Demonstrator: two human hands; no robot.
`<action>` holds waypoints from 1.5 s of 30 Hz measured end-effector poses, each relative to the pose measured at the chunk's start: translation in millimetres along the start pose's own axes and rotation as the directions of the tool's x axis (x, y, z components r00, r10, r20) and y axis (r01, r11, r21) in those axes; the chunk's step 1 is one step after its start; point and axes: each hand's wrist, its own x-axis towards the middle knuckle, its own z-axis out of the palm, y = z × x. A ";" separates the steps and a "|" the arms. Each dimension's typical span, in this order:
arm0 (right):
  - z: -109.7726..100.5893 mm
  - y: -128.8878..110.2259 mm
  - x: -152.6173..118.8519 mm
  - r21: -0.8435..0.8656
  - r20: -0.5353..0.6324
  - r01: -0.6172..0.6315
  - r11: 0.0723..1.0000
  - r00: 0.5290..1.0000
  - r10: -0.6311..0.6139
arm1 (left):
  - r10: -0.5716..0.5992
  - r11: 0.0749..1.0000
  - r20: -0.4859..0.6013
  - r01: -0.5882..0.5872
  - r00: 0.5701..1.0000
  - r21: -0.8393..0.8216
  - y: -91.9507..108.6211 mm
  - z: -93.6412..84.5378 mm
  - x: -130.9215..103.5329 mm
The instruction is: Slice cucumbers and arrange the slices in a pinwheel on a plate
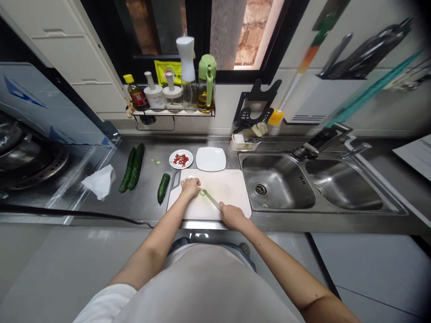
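Note:
On the white cutting board [232, 188] my left hand [191, 186] is closed, fingers curled over a mostly hidden cucumber piece. A thin cucumber slice [203, 192] lies just right of these fingers, at the tip of the knife [213, 200]. My right hand [232, 216] grips the knife's handle near the board's lower right edge, with the blade angled toward my left hand. A cut length of cucumber [163, 188] lies on the counter left of the board. Behind the board stand a white plate with chopped red pieces [189, 163] and a square white plate [211, 159].
Two whole cucumbers [135, 167] and a crumpled white tissue [100, 181] lie at the left, near the wok [43, 163]. A double sink [279, 179] is right of the board. Seasoning bottles stand on a wall rack [175, 114] below the window.

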 end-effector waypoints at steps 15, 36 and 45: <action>4.2 -0.9 -3.6 -0.002 0.027 -0.025 1.000 0.999 0.025 | -0.007 1.000 -0.007 0.007 1.000 -0.019 -0.7 1.5 0.2; -18.6 -3.7 7.4 -0.130 0.045 0.019 0.991 0.999 -0.013 | -0.010 1.000 0.007 0.010 1.000 0.003 0.4 0.0 0.5; -17.5 -0.6 9.5 -0.125 0.055 0.024 0.992 0.998 -0.017 | -0.004 1.000 0.011 0.004 1.000 0.018 0.9 -1.5 -1.1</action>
